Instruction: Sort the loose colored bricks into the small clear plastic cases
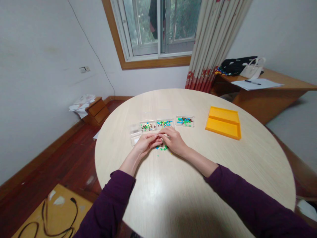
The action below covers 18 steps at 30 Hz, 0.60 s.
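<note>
My left hand and my right hand meet near the middle of the round table, fingertips pinched together. Whatever sits between the fingers is too small to name. Loose green and blue pieces lie on the tabletop just below the fingers. Beyond my hands stand a clear box of brown and green pieces and a clear box of blue and yellow pieces, the latter partly hidden by my right hand. A third clear box holds blue, green and brown pieces. An open clear case lies beside my left hand.
An open yellow case rests on the right of the round table. Past it, a wooden desk carries a white handbag, papers and a pen. At lower left, a yellowish board bears a black cable.
</note>
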Tool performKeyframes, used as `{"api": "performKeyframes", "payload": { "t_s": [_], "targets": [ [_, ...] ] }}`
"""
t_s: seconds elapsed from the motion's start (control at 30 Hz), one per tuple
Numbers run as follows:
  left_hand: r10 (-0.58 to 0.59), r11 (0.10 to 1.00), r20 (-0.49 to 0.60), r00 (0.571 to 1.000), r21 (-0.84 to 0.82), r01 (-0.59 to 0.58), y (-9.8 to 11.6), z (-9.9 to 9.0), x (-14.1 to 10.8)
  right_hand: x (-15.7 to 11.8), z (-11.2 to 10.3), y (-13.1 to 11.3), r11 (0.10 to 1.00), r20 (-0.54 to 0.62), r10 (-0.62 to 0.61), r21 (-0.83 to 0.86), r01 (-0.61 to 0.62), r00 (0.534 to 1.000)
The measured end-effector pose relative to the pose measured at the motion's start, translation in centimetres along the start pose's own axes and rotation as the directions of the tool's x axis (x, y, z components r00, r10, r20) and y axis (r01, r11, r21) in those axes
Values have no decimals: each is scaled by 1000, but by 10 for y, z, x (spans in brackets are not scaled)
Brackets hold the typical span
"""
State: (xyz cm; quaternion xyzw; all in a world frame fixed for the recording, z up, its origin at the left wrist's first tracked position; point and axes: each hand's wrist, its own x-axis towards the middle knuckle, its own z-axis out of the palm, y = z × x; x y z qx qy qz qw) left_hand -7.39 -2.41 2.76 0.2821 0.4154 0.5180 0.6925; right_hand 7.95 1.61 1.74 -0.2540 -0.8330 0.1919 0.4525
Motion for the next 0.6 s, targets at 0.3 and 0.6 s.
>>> {"api": "performKeyframes", "payload": {
  "t_s": [0.3, 0.6],
  "targets": [
    [-14, 999, -7, 1000, -46, 13, -3, -1, 2, -1, 3, 6, 1000, -22, 0, 16, 0, 1000],
    [-20, 999, 14, 1000, -27, 20, -1, 3, -3, -4, 1, 7, 998, -87, -56, -16, 55, 995]
  ]
}}
